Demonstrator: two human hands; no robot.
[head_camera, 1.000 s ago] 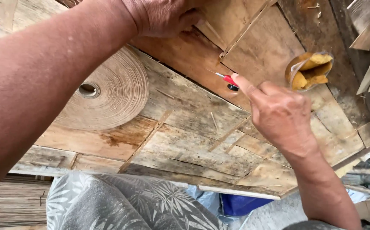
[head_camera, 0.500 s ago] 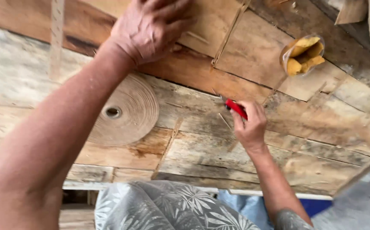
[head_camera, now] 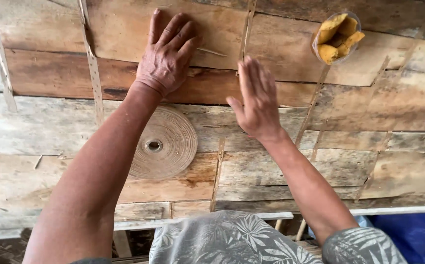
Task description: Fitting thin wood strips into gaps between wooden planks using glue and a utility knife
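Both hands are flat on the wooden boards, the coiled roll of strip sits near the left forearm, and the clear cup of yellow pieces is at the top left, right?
Not quite. In the head view the clear cup of yellow pieces stands at the top right, beyond the right hand. The left hand and the coiled roll are as you say.

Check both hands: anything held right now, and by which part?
Nothing is held. The left hand lies flat, palm down, on the worn wooden plank table. The right hand is open, fingers spread, with no grip on anything.
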